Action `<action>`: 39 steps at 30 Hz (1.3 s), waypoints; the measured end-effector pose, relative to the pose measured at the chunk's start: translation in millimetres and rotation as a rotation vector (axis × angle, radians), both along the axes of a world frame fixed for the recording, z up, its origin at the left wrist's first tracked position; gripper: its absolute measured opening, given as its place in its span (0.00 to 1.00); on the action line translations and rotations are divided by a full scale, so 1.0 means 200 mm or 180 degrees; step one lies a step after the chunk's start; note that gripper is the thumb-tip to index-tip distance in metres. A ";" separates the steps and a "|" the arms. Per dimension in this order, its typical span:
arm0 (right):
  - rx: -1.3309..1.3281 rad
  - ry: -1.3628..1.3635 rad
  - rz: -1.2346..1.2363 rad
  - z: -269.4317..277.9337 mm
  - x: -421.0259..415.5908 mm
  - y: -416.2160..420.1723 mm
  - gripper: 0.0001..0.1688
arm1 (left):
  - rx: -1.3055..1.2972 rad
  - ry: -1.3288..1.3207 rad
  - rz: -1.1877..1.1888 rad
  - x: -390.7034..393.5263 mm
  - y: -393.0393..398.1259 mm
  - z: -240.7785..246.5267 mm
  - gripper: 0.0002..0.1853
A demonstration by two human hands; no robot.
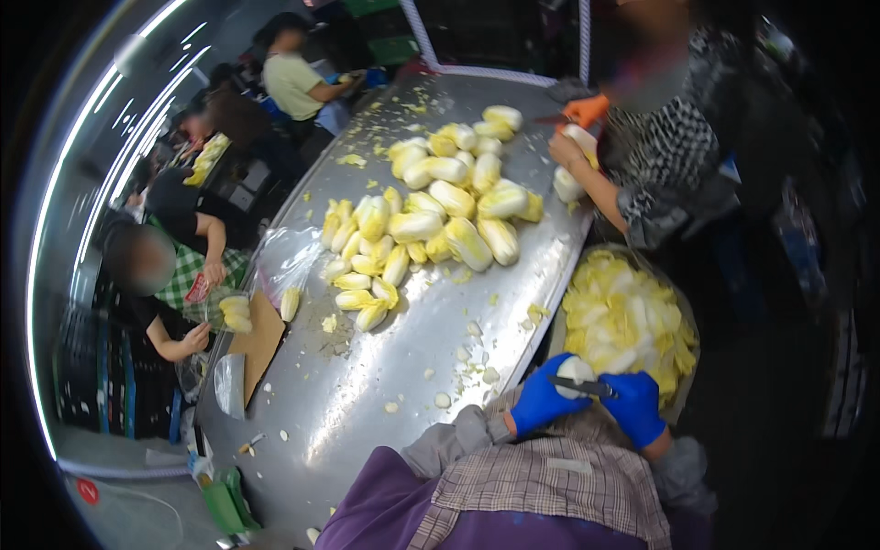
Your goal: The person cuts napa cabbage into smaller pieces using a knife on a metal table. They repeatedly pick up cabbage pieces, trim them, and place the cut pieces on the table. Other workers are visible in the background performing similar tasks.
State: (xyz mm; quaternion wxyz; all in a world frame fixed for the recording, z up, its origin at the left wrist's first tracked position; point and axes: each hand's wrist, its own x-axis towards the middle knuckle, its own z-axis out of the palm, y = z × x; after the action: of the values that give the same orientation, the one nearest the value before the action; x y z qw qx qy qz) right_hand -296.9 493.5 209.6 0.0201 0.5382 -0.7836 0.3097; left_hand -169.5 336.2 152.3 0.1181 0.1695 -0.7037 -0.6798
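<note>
My left hand [548, 393], in a blue glove, grips a napa cabbage [576, 371] with its white base turned up. A knife [583, 386] is in my blue-gloved right hand [634, 404], its dark blade lying across the cabbage base. Both hands are just in front of my plaid apron, over the near edge of a large bin [689, 302] heaped with loose yellow and white cabbage leaves [622, 309]. The lower part of the cabbage is hidden by my left hand.
A metal table [412, 357] bears a pile of trimmed napa cabbages [450, 199] and leaf scraps. Across it, a person bags cabbages beside a cardboard sheet [265, 337]. Another person at the far right holds a cabbage and a knife. A small knife [251, 443] lies at the left edge.
</note>
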 end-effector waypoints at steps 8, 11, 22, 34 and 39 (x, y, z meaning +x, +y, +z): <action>0.0263 0.0001 0.0199 -0.01 -0.04 -0.02 0.05 | 0.0090 -0.0085 -0.0026 -0.01 -0.01 0.04 0.40; 0.0207 0.0033 0.0212 -0.01 -0.05 -0.02 0.07 | 0.0408 -0.0042 -0.0272 0.00 -0.05 0.03 0.44; 0.0473 -0.0136 0.0150 -0.03 -0.03 -0.03 0.09 | 0.1271 -0.0023 -0.1189 0.00 -0.23 -0.07 0.32; 0.0450 0.0033 0.0131 -0.01 -0.04 -0.05 0.11 | 0.0536 0.0120 -0.0467 0.02 -0.14 0.01 0.28; 0.0304 0.0100 0.0100 -0.04 -0.02 -0.04 0.10 | 0.0373 0.0008 -0.0259 0.04 -0.10 0.01 0.33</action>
State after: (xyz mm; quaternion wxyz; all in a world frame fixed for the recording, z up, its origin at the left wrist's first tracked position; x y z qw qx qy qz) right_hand -300.8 485.3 201.5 0.0018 0.5555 -0.7886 0.2637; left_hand -162.3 317.1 155.1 0.0811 0.1466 -0.6688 -0.7243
